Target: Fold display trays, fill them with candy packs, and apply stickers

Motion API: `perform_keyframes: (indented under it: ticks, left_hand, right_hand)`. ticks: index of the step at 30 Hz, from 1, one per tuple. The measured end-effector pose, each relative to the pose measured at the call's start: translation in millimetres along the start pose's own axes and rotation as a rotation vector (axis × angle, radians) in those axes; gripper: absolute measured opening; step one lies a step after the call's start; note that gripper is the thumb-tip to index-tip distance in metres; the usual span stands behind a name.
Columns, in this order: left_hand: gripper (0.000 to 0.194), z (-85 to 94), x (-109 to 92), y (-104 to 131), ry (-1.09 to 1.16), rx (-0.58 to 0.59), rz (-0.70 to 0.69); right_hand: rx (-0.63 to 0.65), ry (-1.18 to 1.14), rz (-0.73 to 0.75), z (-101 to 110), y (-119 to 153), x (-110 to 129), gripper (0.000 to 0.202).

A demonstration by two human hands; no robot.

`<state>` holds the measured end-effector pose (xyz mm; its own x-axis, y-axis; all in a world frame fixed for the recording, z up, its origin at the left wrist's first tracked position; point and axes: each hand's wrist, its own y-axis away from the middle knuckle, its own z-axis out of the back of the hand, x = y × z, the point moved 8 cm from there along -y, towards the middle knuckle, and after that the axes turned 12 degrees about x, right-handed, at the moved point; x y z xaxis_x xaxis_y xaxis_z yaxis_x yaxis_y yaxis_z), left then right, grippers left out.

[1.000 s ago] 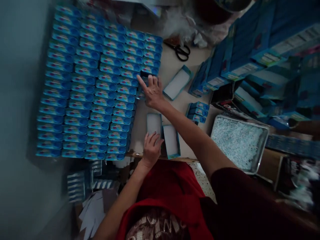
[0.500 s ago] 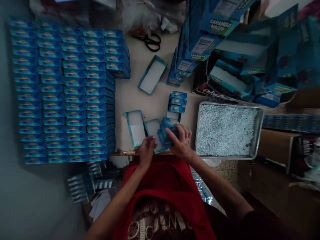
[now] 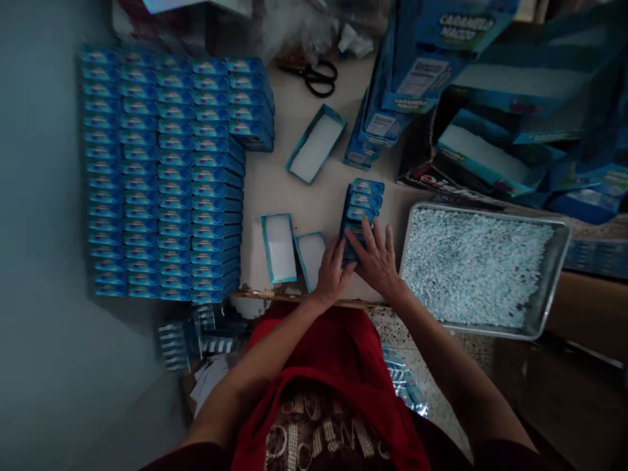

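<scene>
Small blue boxes stand in a short row on the desk, just left of the metal tray of pale candies. Left hand and right hand, fingers spread flat, press the row's near end from both sides, apparently squaring it. Two open box trays lie beside them; a large stacked block of boxes fills the desk's left.

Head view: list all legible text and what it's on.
"CARAMELO MACIZO": tall blue carton, top right, somewhat blurred.
"elsh…", partial: black-and-red printed box under the blue trays.
Small blue boxes, stacked at left, and white label panels: print too small to read.
</scene>
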<state>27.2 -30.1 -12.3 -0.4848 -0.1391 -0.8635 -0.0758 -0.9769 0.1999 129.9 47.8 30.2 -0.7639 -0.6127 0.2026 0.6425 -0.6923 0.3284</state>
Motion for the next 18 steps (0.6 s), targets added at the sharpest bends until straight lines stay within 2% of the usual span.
perform_keyframes:
  ticks: [3,5,7,9,11,13,15,17,18]
  left_hand:
    - [0.070,2.4,-0.9,-15.0,-0.033,0.004,-0.011]
    - [0.058,24.7,5.4,-31.2,-0.084,0.011,-0.039]
    - [0.046,69.4,19.0,-56.0,-0.202,-0.014,-0.055]
    - [0.042,127.6,39.1,-91.6,-0.389,-0.062,-0.023]
    - [0.045,175.2,59.8,-134.8,-0.580,-0.024,0.002]
    - [0.039,195.6,74.9,-172.5,-0.718,0.132,-0.052]
    - [0.029,199.3,84.4,-190.1,-0.795,0.242,-0.103]
    - [0.024,195.9,87.3,-185.1,-0.830,0.255,-0.136]
    - [0.022,193.0,87.1,-175.9,-0.835,0.244,-0.153]
  right_hand:
    - [0.023,0.033,-0.011,2.0,-7.4,-0.1,0.079]
    - [0.074,0.045,0.017,6.7,-8.5,1.7,0.092]
    - [0.111,0.045,0.033,22.4,-15.0,0.4,0.099]
    - [0.082,0.002,0.036,51.7,-40.2,-1.7,0.081]
    - [-0.002,-0.090,0.068,86.8,-93.1,4.0,0.062]
    - [-0.089,-0.189,0.144,115.5,-170.3,23.4,0.067]
    - [-0.112,-0.208,0.235,127.3,-257.3,56.3,0.084]
    - [-0.105,-0.140,0.228,124.5,-334.6,88.2,0.110]
    - [-0.099,-0.092,0.227,119.6,-364.0,103.4,0.113]
